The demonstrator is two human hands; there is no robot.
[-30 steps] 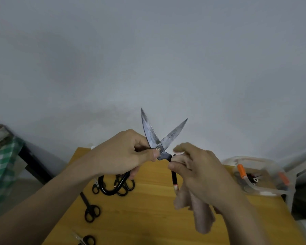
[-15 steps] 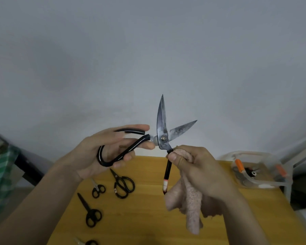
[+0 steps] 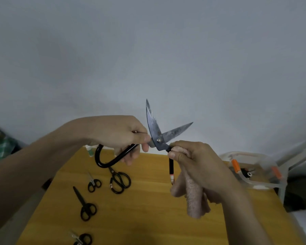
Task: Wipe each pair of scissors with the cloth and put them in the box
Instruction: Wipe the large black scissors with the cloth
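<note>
A large pair of black-handled scissors [image 3: 158, 135] is held up in front of the wall, blades spread and pointing up. My left hand [image 3: 120, 135] grips its looped left handle near the pivot. My right hand [image 3: 191, 160] holds a pinkish cloth [image 3: 193, 197] wrapped round the other handle, thumb and fingers pinching just below the pivot; the cloth hangs down from my palm. The clear plastic box [image 3: 254, 184] with orange latches stands at the table's right end, with dark items inside.
On the yellow wooden table [image 3: 148, 218] lie several smaller black scissors: one pair [image 3: 119, 181] under my left hand, a tiny pair [image 3: 94, 183], a slim pair [image 3: 85, 206] and one [image 3: 81, 238] at the bottom edge. A green checked cloth [image 3: 0, 149] sits far left.
My left hand closed tighter round the looped handle and the blades tipped slightly left. My right hand with the cloth stayed on the straight handle.
</note>
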